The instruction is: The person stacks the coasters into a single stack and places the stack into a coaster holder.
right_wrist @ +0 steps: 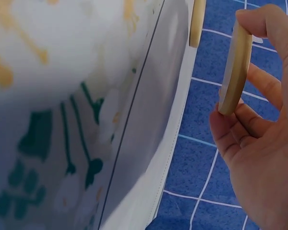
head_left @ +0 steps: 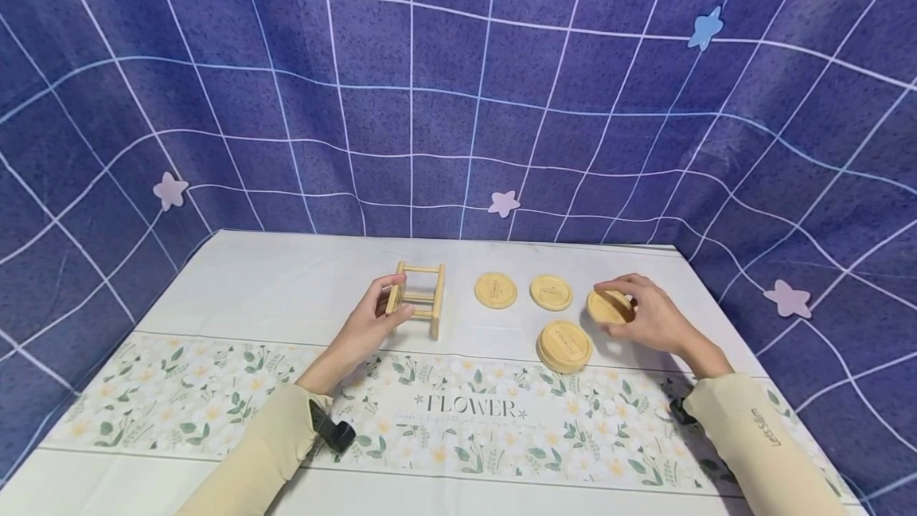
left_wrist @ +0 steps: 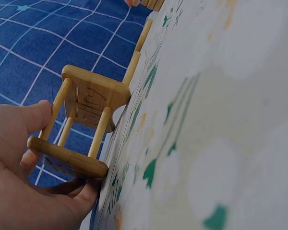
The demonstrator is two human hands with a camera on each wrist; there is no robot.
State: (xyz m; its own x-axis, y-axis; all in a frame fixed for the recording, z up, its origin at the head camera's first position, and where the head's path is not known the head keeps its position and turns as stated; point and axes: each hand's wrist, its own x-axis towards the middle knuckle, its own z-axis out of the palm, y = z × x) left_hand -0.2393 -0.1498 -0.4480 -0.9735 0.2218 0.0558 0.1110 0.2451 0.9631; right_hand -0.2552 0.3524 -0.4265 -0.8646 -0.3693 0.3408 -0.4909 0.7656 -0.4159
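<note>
The left hand (head_left: 368,321) has its fingers parted just wide enough to grip a small wooden coaster rack (head_left: 438,305) at its near end panel, the thumb against a rod; the far panel stands out to the right of these fingers. The right hand (head_left: 648,313) has its fingers spread about a disc's width, pinching a round wooden coaster (head_left: 607,307) by opposite edges, tilted. Left of those fingers lie two engraved coasters, the nearer one (head_left: 551,292) and the farther one (head_left: 496,291); a short coaster stack (head_left: 565,346) sits below and left of them, all on the white tabletop (head_left: 286,285).

The coaster looks light and stiff, smooth enough to slip if the rim grip loosens; its edge is the sensible hold, leaving both faces bare. The rack should be light too, best held by its panel, since the thin rods look the weaker part.
</note>
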